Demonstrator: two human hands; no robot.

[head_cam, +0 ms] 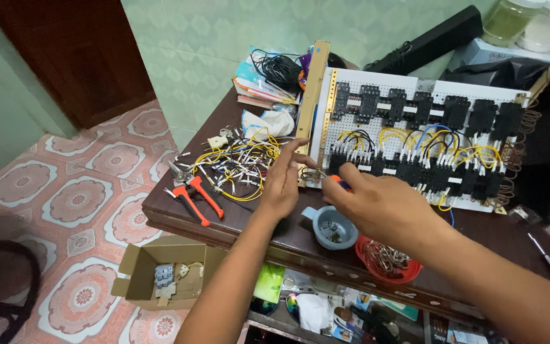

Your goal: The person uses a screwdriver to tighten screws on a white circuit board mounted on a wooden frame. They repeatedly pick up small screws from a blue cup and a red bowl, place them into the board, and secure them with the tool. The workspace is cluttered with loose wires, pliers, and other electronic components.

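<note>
The right hand (383, 207) is closed around a small orange-handled screwdriver (342, 183), its tip hidden against the lower left corner of the white perforated wiring panel with rows of black relay sockets and yellow and blue wires (415, 137), which stands just ahead of both hands at the back of the dark wooden desk (173, 213). The left hand (282, 185) is half open, fingertips pinching a small metal part at that same panel edge (too small to identify). The screwdriver looks light, stiff and best gripped at its handle. A grey-blue plastic cup of screws (333, 227) sits below the right hand.
</note>
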